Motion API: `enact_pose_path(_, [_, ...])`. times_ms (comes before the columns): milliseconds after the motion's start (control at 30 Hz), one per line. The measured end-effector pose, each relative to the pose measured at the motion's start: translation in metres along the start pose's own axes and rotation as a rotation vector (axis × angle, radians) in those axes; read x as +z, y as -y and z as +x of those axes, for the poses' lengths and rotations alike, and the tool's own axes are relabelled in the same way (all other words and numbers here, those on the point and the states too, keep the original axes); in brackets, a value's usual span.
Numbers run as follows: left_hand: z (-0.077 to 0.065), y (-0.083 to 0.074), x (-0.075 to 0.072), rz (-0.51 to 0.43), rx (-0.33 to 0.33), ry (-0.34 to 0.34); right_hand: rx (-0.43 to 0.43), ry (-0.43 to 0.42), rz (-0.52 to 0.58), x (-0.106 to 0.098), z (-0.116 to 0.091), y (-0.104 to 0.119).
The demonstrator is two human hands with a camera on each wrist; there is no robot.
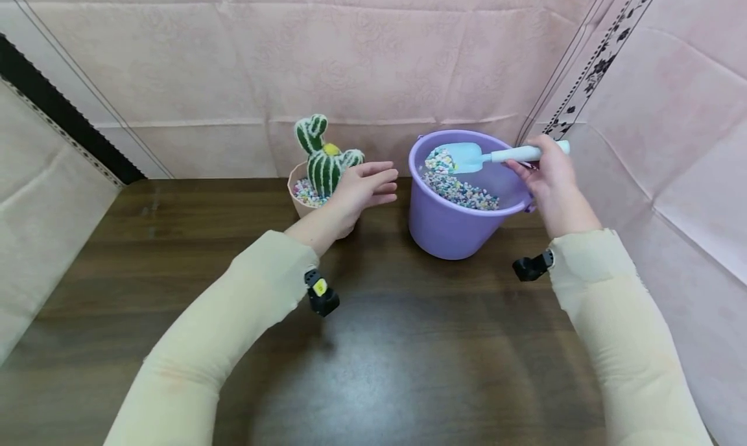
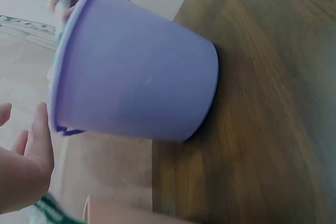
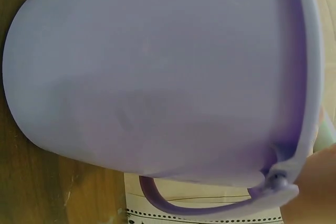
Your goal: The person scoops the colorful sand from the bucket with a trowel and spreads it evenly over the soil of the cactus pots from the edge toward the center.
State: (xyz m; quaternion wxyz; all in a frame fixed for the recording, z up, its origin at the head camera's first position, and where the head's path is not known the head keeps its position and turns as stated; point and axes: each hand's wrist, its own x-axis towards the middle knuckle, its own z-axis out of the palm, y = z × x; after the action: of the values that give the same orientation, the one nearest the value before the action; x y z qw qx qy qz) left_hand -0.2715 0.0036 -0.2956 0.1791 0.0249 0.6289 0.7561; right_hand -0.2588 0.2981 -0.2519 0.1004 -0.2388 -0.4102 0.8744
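My right hand point(image 1: 550, 179) grips the pale handle of a light blue hand trowel point(image 1: 467, 157) over a purple bucket point(image 1: 446, 229). Small multicoloured pebbles point(image 1: 439, 161) lie heaped on the trowel's blade. More pebbles point(image 1: 467, 192) cover the inside of the bucket below it. My left hand point(image 1: 358, 190), fingers extended, is between the bucket and a potted cactus point(image 1: 325, 170), overlapping the cactus's right side in the head view. Pebbles surround the cactus in its pale pink pot point(image 1: 296, 177). In the left wrist view, the left fingers point(image 2: 41, 137) show near the bucket's rim.
Both pot and bucket stand on a dark wooden table point(image 1: 362, 349) near its back edge. Behind them hangs a pink cloth point(image 1: 362, 63), with another cloth wall point(image 1: 694, 128) close on the right. The bucket's handle point(image 3: 194, 208) hangs down along its side.
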Motion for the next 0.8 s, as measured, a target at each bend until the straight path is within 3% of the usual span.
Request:
enact_pose_path(167, [-0.019, -0.005, -0.032, 0.018, 0.02, 0.014, 0.046, -0.014, 0.049, -0.004, -0.001, 0.006])
enact_pose_path(367, [-0.036, -0.012, -0.081, 0.029, 0.062, -0.038, 0.077, -0.024, 0.095, -0.009, -0.001, 0.013])
enact_pose_path(467, [-0.04, -0.013, -0.105, 0.044, 0.081, -0.098, 0.09, -0.024, 0.112, -0.011, 0.0, 0.015])
enact_pose_path(567, [-0.039, -0.01, -0.125, 0.078, 0.086, -0.204, 0.098, -0.019, 0.13, -0.012, 0.0, 0.015])
enact_pose_path(667, [-0.038, -0.004, -0.137, 0.151, 0.035, -0.298, 0.108, -0.017, 0.138, -0.011, 0.0, 0.015])
enact_pose_path(800, [-0.033, 0.006, -0.141, 0.223, -0.072, -0.302, 0.12, -0.015, 0.151, -0.009, -0.001, 0.014])
